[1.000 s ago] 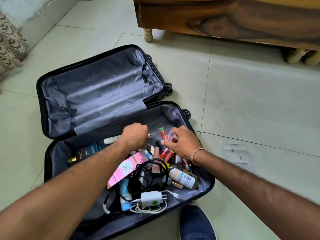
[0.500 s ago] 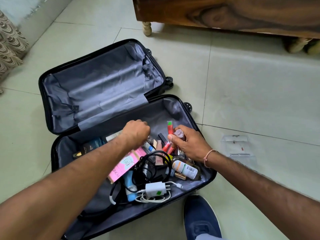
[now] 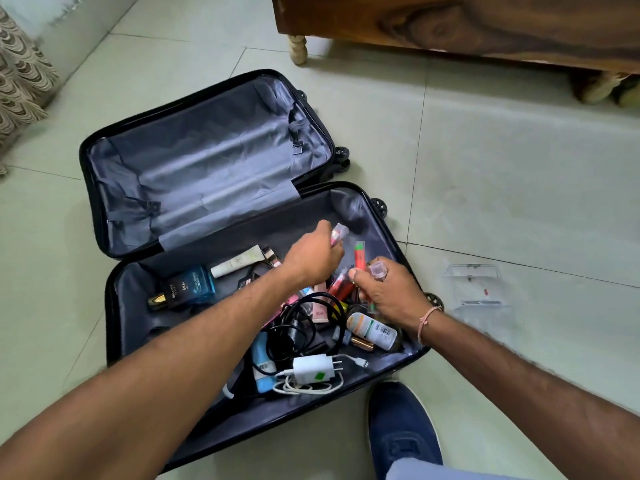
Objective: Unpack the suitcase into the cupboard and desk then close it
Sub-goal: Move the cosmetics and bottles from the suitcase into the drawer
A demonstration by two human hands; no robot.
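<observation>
A black suitcase (image 3: 114,341) lies open on the floor; its far half, lined in grey, holds nothing. The near half holds a blue perfume bottle (image 3: 194,284), a cream tube (image 3: 239,265), black cables (image 3: 298,327), a white charger (image 3: 313,368), a white labelled bottle (image 3: 372,330) and several cosmetics. My left hand (image 3: 311,258) is raised over the pile, closed on a pink clear-capped tube (image 3: 337,234). My right hand (image 3: 388,292) grips several red and clear-capped tubes (image 3: 360,256) beside it.
A clear plastic box (image 3: 476,289) lies on the tiles right of the suitcase. A wooden piece of furniture (image 3: 450,26) on turned legs stands at the back. A patterned curtain (image 3: 20,81) hangs at the far left. My blue shoe (image 3: 401,431) is at the case's near edge.
My left hand has lifted from the pile with a pink tube in it. My right hand has gathered more tubes and risen slightly. The view has shifted a little.
</observation>
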